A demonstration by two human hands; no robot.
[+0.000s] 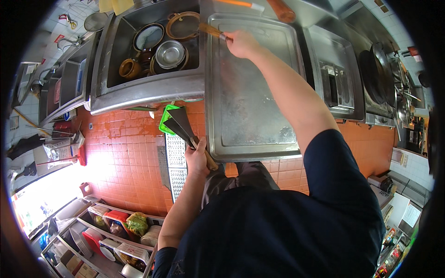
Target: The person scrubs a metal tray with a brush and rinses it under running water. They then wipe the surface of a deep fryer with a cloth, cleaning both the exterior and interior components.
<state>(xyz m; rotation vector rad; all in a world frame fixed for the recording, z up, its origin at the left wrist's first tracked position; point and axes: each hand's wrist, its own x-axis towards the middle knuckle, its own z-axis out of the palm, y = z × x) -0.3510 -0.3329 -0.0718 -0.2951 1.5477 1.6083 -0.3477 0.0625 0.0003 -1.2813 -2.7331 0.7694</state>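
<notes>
My right hand (241, 43) is at the far left part of a large metal griddle or tray surface (257, 93), closed round the handle of a brush with tan bristles (209, 30). The bristles point left over its far left corner. Below the near left corner, my left hand (197, 158) grips the wooden handles of two broad dark metal scrapers (180, 121), their blades fanned up and to the left. A wooden rod end (283, 12) and an orange-handled tool (236, 3) lie beyond the tray's far edge.
A steel sink (149, 95) at left holds clay pots and metal bowls (170, 54). A green basket (166, 120) is near the scraper blades. Woks (373, 74) stand at far right. Shelving with food containers (118, 219) is at lower left.
</notes>
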